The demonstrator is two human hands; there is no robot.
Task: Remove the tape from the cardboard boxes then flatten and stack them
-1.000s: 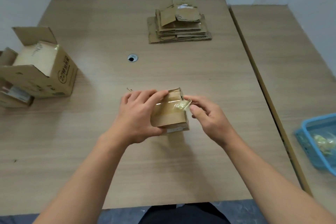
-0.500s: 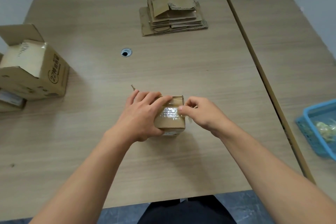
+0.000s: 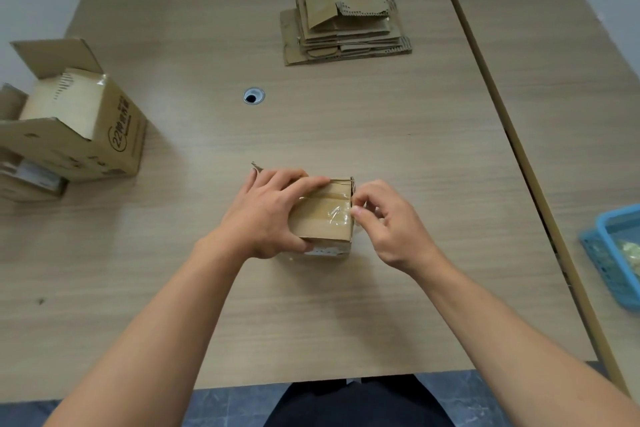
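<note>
Tape (image 3: pixel 332 210) is lying across the top of the small box (image 3: pixel 322 230), its long axis running left to right. The right hand (image 3: pixel 389 230) is sitting just beside the box's right edge, apparently pinching the tape's end there. The left hand (image 3: pixel 266 215) is gripping the box's left side, steadying it on the tabletop (image 3: pixel 381 121).

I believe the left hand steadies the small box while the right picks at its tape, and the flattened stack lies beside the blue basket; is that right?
Not quite: the head view shows the flattened stack at the far side of the table, away from the blue basket. The rest holds.
</note>
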